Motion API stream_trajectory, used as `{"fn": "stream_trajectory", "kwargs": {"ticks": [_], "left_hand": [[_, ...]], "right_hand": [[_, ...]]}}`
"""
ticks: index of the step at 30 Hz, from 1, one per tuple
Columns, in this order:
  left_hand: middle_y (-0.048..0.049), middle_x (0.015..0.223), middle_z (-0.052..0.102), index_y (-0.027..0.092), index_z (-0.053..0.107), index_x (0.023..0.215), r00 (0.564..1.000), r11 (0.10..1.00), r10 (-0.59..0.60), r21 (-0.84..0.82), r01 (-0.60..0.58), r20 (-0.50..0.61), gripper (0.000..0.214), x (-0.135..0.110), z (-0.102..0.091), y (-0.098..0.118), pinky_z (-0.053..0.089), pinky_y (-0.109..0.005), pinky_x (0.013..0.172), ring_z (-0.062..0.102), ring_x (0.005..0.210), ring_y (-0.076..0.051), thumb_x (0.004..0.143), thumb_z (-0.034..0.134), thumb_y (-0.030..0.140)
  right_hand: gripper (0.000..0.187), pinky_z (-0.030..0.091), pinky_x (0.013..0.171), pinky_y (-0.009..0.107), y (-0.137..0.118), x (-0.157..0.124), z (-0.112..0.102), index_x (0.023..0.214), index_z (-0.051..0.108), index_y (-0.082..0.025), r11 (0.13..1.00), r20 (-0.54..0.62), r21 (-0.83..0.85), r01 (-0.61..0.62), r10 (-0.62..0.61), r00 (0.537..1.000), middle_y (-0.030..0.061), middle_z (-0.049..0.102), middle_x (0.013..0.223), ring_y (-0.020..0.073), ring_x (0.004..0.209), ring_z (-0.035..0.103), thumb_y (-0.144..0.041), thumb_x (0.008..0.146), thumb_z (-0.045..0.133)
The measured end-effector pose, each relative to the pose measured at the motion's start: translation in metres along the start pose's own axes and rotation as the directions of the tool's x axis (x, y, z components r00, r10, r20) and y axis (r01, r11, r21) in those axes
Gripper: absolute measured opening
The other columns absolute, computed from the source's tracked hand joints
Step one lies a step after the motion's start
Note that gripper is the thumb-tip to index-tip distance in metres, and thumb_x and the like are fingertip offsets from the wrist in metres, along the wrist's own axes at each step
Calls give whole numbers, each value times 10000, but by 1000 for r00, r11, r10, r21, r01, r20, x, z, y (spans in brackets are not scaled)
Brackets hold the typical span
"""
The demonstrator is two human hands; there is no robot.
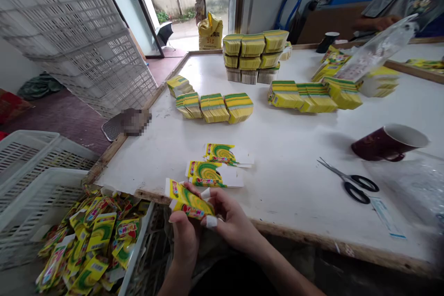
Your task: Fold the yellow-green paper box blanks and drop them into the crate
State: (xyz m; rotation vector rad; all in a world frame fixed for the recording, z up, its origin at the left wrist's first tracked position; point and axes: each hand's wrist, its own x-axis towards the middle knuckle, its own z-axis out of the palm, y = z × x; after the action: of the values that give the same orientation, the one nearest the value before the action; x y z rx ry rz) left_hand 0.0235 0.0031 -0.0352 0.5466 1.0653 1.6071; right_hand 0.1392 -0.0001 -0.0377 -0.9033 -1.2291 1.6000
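Both of my hands grip one small yellow and green printed carton [189,200] just above the table's front edge. My left hand [185,236] has its thumb against the carton's left end; its other fingers are mostly hidden behind. My right hand [225,215] pinches the right end, with white tape on the thumb and a fingertip. Just beyond, two more cartons lie on the table: a nearer flattened carton [208,175] and a farther flattened carton [222,152], printed side up with white flaps to the right.
Bundled carton stacks [215,107] stand across the white table [284,185]. To the right are open scissors [350,182], a dark mug [385,143] and clear plastic. At lower left, a white crate [140,245] holds many folded cartons. A person [398,4] handles a plastic bag at far right.
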Motion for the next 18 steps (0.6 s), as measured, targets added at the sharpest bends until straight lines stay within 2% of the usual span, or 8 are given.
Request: {"fn": "stream_trajectory", "kwargs": {"ticks": [3, 6, 9, 12, 13, 15, 16, 18], "left_hand": [[-32, 915, 720, 203, 697, 942, 999, 993, 34, 111, -31, -24, 541, -1, -13, -10, 552, -286, 766, 678, 865, -209, 596, 817, 601], [-6, 876, 743, 205, 713, 950, 998, 988, 38, 152, -30, -54, 294, 2, -20, -11, 545, -277, 793, 690, 832, -176, 708, 825, 330], [-33, 921, 755, 201, 722, 984, 998, 985, 40, 171, -33, -41, 372, 9, -25, 7, 545, -295, 799, 692, 859, -197, 700, 815, 424], [-122, 1140, 712, 190, 670, 1176, 991, 958, 99, 260, -119, 89, 679, 15, -29, 37, 528, -349, 862, 659, 1030, -267, 687, 717, 659], [-147, 1192, 687, 179, 643, 1227, 977, 925, 148, 328, -191, 152, 774, 16, -30, 46, 511, -366, 899, 635, 1091, -293, 661, 702, 704], [-164, 1293, 630, 177, 597, 1296, 938, 814, 138, 503, -291, 319, 924, 14, -30, 57, 467, -399, 980, 574, 1199, -343, 545, 796, 677], [-155, 1295, 630, 190, 592, 1299, 918, 742, 75, 594, -312, 388, 944, 12, -29, 58, 462, -409, 987, 574, 1198, -354, 494, 858, 608], [-122, 1238, 665, 225, 592, 1273, 879, 597, -111, 738, -314, 464, 854, 7, -24, 52, 492, -420, 943, 622, 1120, -345, 505, 907, 427]], "right_hand": [[178, 400, 627, 242, -3, 2, -14, 976, 592, -200, 998, -41, -58, 27, -30, 999, -23, 552, 771, 135, 688, 504, -326, 861, 639], [106, 446, 679, 263, -4, 4, -26, 931, 640, -193, 955, -63, -269, 122, -144, 988, 17, 638, 826, 158, 741, 567, -261, 913, 561], [133, 472, 686, 263, -7, 4, -38, 968, 668, -197, 864, -51, -438, 246, -298, 953, 38, 671, 864, 165, 759, 602, -168, 901, 557], [213, 480, 715, 283, -17, 1, -48, 969, 693, -213, 677, 57, -645, 355, -421, 905, 52, 682, 877, 179, 795, 600, -99, 919, 520], [224, 479, 751, 304, -21, -1, -49, 959, 699, -222, 593, 113, -710, 381, -438, 892, 49, 687, 868, 186, 811, 592, -94, 929, 518], [194, 457, 882, 368, -30, -6, -46, 943, 700, -241, 449, 237, -776, 443, -444, 864, 25, 693, 833, 189, 825, 579, -124, 942, 545], [177, 418, 972, 403, -34, -8, -43, 943, 694, -250, 411, 291, -777, 477, -437, 851, 9, 692, 822, 185, 840, 582, -135, 943, 560], [191, 265, 1133, 470, -37, -13, -37, 992, 677, -271, 389, 333, -761, 520, -454, 827, 3, 693, 903, 195, 964, 592, -126, 936, 566]]}}
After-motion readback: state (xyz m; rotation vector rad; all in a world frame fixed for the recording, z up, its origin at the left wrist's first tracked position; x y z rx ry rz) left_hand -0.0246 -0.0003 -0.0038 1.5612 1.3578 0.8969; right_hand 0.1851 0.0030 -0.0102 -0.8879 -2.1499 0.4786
